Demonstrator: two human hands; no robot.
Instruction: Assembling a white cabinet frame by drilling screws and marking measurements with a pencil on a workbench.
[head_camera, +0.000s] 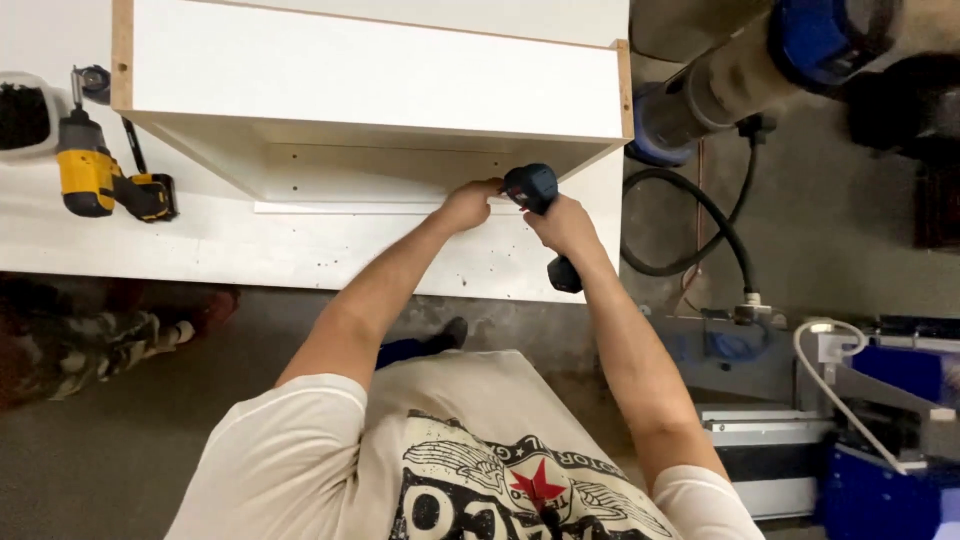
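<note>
Gripping blue drill (533, 190) (right hand (565, 225)) against white cabinet (370, 75).

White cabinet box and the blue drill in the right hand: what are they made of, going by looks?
Cabinet box: likely particleboard or similar under a smooth white laminate; its raw tan edges show a grainy core. Blue drill in the right hand: looks like moulded plastic, matte blue body with a darker grip, possibly rubbery. The left hand rests beside its nose.

Bright overhead light, white panel (300, 60) glaring; floor dim, edges soft, slightly warped.
</note>
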